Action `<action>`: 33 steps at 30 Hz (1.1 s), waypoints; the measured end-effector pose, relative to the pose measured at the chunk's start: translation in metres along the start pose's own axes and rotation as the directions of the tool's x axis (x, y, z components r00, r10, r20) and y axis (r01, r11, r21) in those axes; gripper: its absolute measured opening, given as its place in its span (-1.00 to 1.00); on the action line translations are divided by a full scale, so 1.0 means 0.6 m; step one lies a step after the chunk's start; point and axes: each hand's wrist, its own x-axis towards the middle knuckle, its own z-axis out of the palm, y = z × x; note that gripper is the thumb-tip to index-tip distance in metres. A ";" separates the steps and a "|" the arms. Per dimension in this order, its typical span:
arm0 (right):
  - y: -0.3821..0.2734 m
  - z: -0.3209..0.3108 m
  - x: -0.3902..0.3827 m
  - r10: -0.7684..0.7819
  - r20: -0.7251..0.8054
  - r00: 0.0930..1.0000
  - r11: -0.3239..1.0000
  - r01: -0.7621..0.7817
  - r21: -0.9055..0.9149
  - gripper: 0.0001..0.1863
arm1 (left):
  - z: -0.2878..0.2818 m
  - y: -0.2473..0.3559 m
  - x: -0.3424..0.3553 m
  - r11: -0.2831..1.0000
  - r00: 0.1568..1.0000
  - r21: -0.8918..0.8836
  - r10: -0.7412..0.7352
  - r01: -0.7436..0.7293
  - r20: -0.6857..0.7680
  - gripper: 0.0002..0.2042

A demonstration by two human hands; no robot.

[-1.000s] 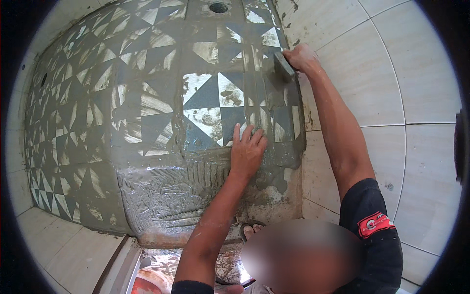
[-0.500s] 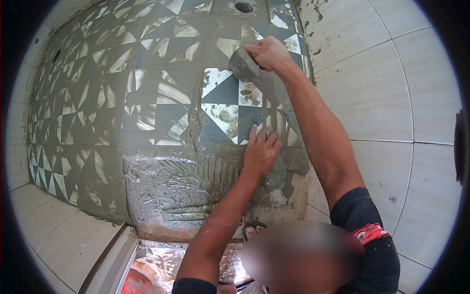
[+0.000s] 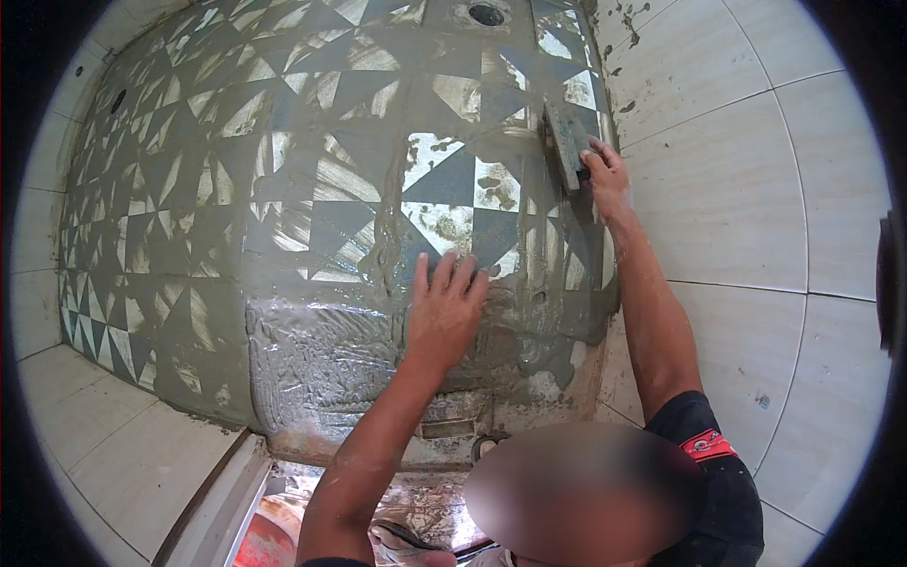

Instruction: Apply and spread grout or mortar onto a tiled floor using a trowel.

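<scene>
While the left hand (image 3: 444,307) lies flat and open on the floor (image 3: 312,189), fingers spread and pointing up the picture, the right hand (image 3: 605,175) is closed around a float (image 3: 567,142). This float sits at the far right edge of the patterned tiles, just beside the wall (image 3: 737,189), and its long axis runs almost straight away from the person, a little tilted. It lies up and to the right of the left hand, well apart from it, so only the right hand is at the tool. Grey grout (image 3: 331,359) covers most of the triangles; between the two hands some tiles (image 3: 453,189) show cleaner white and dark. Near the top a round drain (image 3: 487,14) is visible.
</scene>
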 end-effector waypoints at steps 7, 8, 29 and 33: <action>-0.037 0.095 0.001 -0.189 0.067 0.980 0.972 0.196 -0.128 -0.46 | -0.014 -0.020 -0.007 0.997 0.999 0.070 -0.032 0.029 0.039 -0.64; -0.044 0.106 0.003 -0.189 0.073 0.979 0.972 0.197 -0.129 -0.46 | -0.015 -0.018 -0.004 0.997 0.998 0.064 -0.038 0.036 0.043 -0.65; -0.165 0.275 -0.089 -0.193 0.758 0.622 0.967 0.253 0.039 -0.49 | 0.015 0.024 -0.016 0.976 0.960 0.057 -0.193 0.209 -0.204 -0.68; -0.164 0.276 -0.133 -0.120 0.872 0.475 0.973 0.233 0.007 -0.49 | 0.017 0.018 -0.029 0.974 0.953 0.039 -0.209 0.223 -0.221 -0.67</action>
